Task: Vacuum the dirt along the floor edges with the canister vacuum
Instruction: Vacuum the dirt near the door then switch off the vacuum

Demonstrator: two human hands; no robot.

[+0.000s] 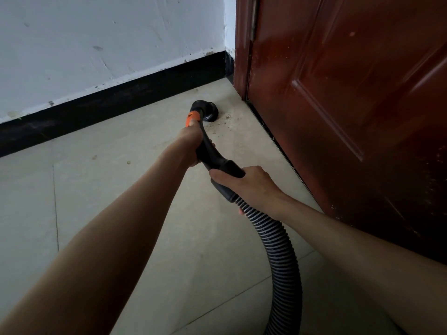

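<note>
From the head camera, looking down: the left hand [191, 143] is wrapped around the black handle [208, 151] of the vacuum, close to the orange ring [193, 116]. That grip is tight on the handle, likely so the hand can steer the front end. The right hand [249, 184] holds the back of the handle, where the bumpy hose [280, 247] joins on. Its fingers curl over the top, probably to keep the hose from pulling and twisting.

The round black nozzle [210, 112] sits low on the floor [121, 213], near the corner where the wall's black baseboard [108, 105] runs up to the red-brown door [350, 117]. Little bits of dirt [226, 118] lie just beside the nozzle, between it and the bottom of the door. The nozzle points that way, so it looks set to suck them up. More crumbs lie along the door's bottom edge. The hose curves down and out of sight, and the canister cannot be seen.
</note>
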